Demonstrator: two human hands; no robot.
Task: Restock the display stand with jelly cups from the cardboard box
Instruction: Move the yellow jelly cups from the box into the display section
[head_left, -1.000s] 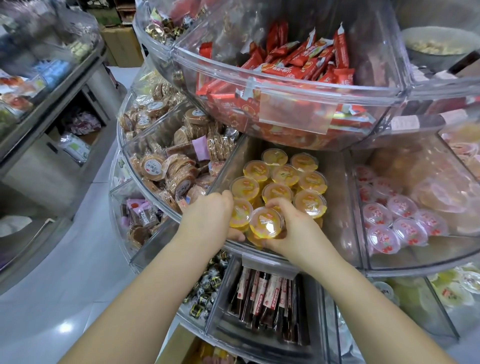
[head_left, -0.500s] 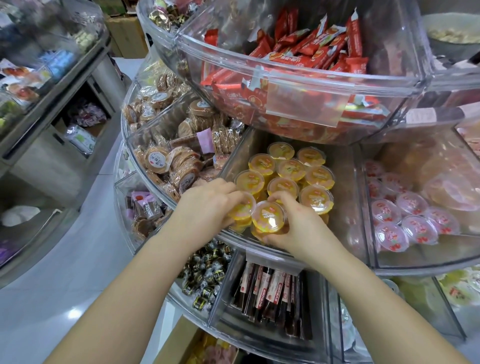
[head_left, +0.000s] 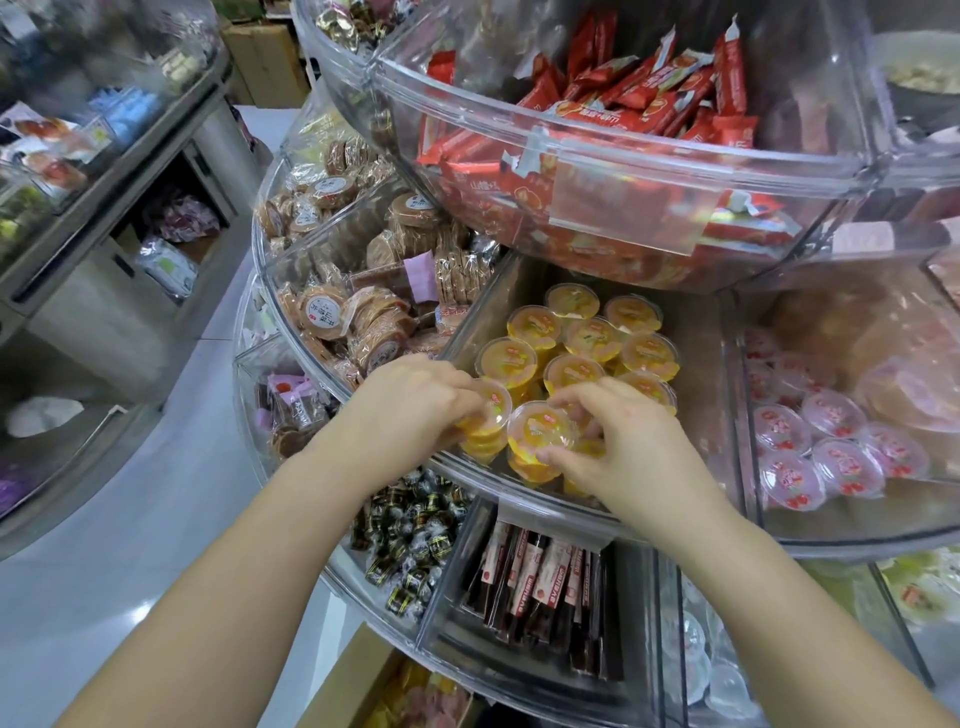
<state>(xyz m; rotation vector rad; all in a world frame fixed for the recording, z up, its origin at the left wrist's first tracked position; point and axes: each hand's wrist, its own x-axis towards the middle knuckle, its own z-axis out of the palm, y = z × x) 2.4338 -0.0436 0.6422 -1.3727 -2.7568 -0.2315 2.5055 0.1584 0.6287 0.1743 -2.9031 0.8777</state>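
Both hands are inside the middle tier's clear compartment (head_left: 691, 364) of the round display stand, where several orange jelly cups (head_left: 592, 338) stand packed together. My left hand (head_left: 410, 405) grips an orange jelly cup (head_left: 491, 402) at the compartment's front left. My right hand (head_left: 618, 441) curls its fingers round a front jelly cup (head_left: 537, 428) stacked on other orange cups. A corner of the cardboard box (head_left: 363, 675) shows on the floor under the stand, with yellow and pink cups inside.
Above hangs a tier with red snack packets (head_left: 649, 104). Round wrapped cakes (head_left: 363, 322) fill the compartment to the left, red-lidded jelly cups (head_left: 831, 447) the one to the right. Below lie dark candies (head_left: 410, 540) and stick packets (head_left: 540, 587). A counter (head_left: 104, 208) stands far left.
Both hands stayed on the front cups, and my right fingers have wrapped further over the front cup. The view shifted slightly, with the stand sitting higher and to the right.
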